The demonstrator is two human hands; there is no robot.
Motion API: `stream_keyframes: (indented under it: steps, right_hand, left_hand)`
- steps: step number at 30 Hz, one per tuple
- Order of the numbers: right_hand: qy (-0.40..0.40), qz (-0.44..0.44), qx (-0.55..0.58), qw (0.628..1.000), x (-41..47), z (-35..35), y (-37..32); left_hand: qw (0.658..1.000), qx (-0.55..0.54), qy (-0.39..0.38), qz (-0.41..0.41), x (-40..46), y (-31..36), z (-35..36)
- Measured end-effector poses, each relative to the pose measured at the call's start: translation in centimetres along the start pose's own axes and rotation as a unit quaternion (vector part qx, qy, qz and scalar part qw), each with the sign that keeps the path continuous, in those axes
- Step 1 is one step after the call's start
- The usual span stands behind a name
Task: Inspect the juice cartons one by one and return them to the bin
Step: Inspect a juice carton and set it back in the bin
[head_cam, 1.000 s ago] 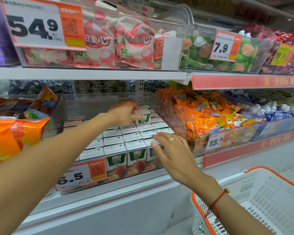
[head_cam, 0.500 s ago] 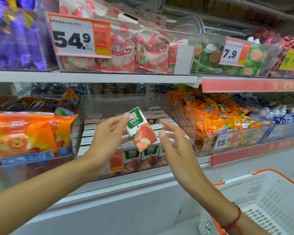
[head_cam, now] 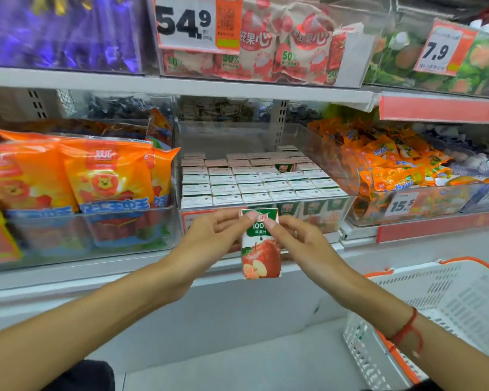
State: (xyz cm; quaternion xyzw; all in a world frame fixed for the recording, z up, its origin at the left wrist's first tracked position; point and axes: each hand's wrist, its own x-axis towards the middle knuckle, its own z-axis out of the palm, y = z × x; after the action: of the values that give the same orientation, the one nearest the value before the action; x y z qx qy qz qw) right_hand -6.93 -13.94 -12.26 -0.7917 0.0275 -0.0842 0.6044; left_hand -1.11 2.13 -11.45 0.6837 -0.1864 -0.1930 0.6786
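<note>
A small apple juice carton (head_cam: 261, 251), green on top with a red apple below, hangs upright in front of the shelf. My left hand (head_cam: 209, 238) pinches its upper left corner and my right hand (head_cam: 299, 239) pinches its upper right corner. Behind them a clear plastic bin (head_cam: 333, 167) on the middle shelf holds several rows of the same cartons (head_cam: 251, 183), white tops up. One gap shows in a back row, where a green carton face (head_cam: 284, 167) is visible.
Orange snack bags (head_cam: 68, 176) fill the bin to the left and orange packets (head_cam: 393, 162) the bin to the right. A white basket with orange trim (head_cam: 441, 314) stands at lower right. The upper shelf carries price tags 54.9 (head_cam: 198, 22) and 7.9.
My left hand lifted a carton out of the bin's back rows and brought it down in front of the shelf. My right hand joined it on the carton. The view shifted left.
</note>
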Motion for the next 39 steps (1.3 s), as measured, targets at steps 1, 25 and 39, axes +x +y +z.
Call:
stream_keyframes:
  steps: [1, 25, 39]
  right_hand:
    - [0.012, 0.01, 0.004, 1.0, 0.0, 0.1, 0.3]
    - [-0.052, 0.018, 0.08, 0.995, -0.3, -0.4, -0.1]
    - [0.036, -0.056, -0.009, 0.998, -0.7, 0.5, -0.3]
  left_hand:
    - [1.0, 0.006, -0.012, -0.004, -0.1, -0.3, -0.1]
    - [0.997, -0.064, 0.018, 0.048, -0.1, -0.9, -0.8]
    - [0.998, -0.057, 0.027, 0.025, 0.5, -0.5, -1.4]
